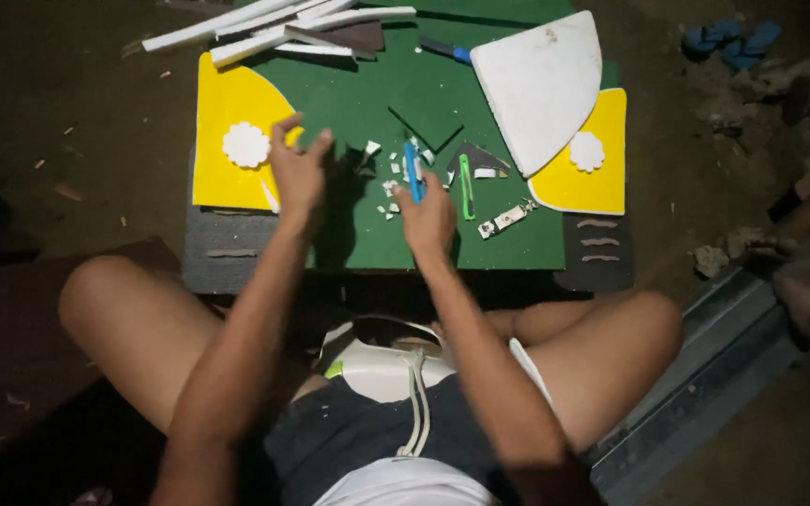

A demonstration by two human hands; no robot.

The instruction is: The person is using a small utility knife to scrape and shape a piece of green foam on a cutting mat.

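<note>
Closest to my lens sat the person's lap in dark shorts, bare knees spread wide, both forearms reaching up toward the green surface (367,103). From my remote seat I saw the right hand (428,220) closed around a blue cutter (412,173), its tip pointing away from the body and resting among small white scraps (391,187) near the middle of the board. Its left counterpart, the left hand (297,169), hovered with fingers spread and loose, gripping nothing, at the edge of a yellow curved panel (222,117) bearing a white flower shape (246,144). Just right of the cutter lay a green cutter (466,187) and, beside that, a small metal piece (506,218) (I could not tell what kind). A white quarter-round panel (541,84) overlapped a second yellow panel (592,192) with its own white flower (586,151). White strips (264,23) were piled at the far left corner. Blue sandals (731,39) lay on the ground well apart.
</note>
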